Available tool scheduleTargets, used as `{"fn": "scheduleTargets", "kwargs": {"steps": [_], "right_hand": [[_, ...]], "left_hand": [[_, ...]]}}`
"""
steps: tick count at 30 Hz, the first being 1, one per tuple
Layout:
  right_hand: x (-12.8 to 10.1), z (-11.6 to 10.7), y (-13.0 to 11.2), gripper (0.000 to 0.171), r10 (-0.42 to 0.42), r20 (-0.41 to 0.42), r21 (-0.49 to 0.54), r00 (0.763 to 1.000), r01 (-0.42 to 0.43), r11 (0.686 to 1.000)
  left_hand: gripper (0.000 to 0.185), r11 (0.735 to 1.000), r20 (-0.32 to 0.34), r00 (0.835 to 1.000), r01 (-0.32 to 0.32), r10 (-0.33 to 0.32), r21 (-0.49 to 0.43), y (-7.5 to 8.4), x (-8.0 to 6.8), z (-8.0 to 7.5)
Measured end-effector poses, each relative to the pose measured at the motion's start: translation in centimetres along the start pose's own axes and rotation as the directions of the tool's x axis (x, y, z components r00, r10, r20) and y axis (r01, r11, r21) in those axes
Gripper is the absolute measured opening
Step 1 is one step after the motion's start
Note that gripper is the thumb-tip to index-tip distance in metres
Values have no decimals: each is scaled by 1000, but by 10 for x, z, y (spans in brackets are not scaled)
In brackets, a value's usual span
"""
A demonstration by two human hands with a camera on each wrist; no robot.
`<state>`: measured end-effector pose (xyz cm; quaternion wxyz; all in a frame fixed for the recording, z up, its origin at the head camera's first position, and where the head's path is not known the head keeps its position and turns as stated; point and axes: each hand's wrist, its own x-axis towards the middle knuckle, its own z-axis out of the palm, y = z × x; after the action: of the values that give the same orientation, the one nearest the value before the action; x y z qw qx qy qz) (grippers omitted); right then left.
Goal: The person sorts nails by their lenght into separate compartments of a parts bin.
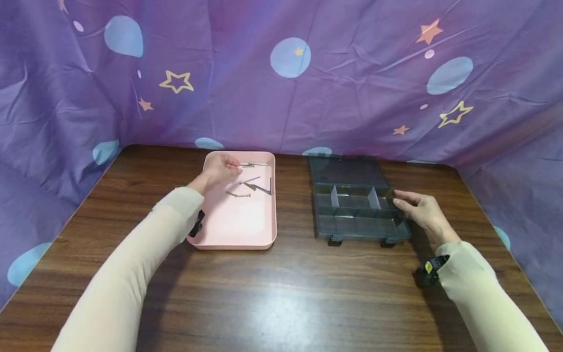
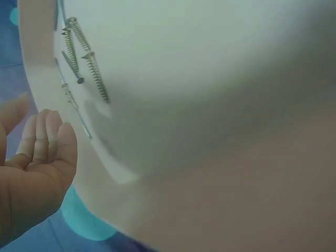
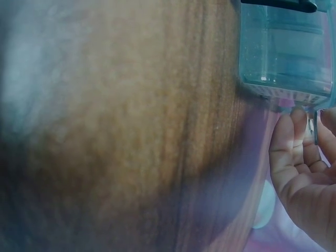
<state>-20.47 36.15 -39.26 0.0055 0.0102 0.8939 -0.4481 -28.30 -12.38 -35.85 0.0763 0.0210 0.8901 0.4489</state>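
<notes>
A pink tray (image 1: 233, 230) lies left of centre with several screws (image 1: 257, 187) in its far half. My left hand (image 1: 237, 167) hovers over the tray's far left corner, fingertips beside one screw (image 1: 250, 165). In the left wrist view that hand (image 2: 31, 126) has loosely bent fingers with nothing between them, and the screws (image 2: 84, 58) lie just beyond on the tray (image 2: 210, 79). A see-through grey organizer box (image 1: 356, 227) stands open to the right, lid (image 1: 345, 169) laid back. My right hand (image 1: 398, 198) pinches its right wall, thumb on top; the right wrist view shows the right hand (image 3: 310, 123) at the organizer box (image 3: 286, 47) corner.
Both objects sit on a dark wooden table (image 1: 281, 293). A purple cloth (image 1: 281, 88) printed with stars and blue spots hangs around the back and both sides. The box's compartments look empty. A black device is strapped to each wrist.
</notes>
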Motion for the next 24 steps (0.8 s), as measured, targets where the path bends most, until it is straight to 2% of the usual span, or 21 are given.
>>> {"fn": "scheduleTargets", "kwargs": {"steps": [4, 6, 10, 16, 20, 24], "right_hand": [[-1, 0, 1, 55, 10, -4, 35, 1000, -10, 999], [-1, 0, 1, 55, 13, -3, 49, 1000, -13, 999], [0, 1, 2, 56, 20, -3, 69, 1000, -20, 997], [0, 0, 2, 57, 24, -4, 57, 1000, -24, 998], [0, 0, 2, 56, 7, -11, 54, 1000, -6, 999], [0, 0, 3, 55, 1, -5, 58, 1000, -1, 998]], "left_hand": [[32, 997, 46, 998, 49, -46, -61, -6, 2, 6], [31, 997, 62, 996, 69, -66, -46, -8, 1, 8], [30, 994, 56, 994, 96, -98, 42, -10, -1, 13], [28, 990, 32, 995, 88, -92, 113, -10, 0, 18], [28, 987, 36, 994, 97, -102, 125, -12, 0, 21], [27, 987, 28, 996, 81, -86, 139, -15, -1, 23]]}}
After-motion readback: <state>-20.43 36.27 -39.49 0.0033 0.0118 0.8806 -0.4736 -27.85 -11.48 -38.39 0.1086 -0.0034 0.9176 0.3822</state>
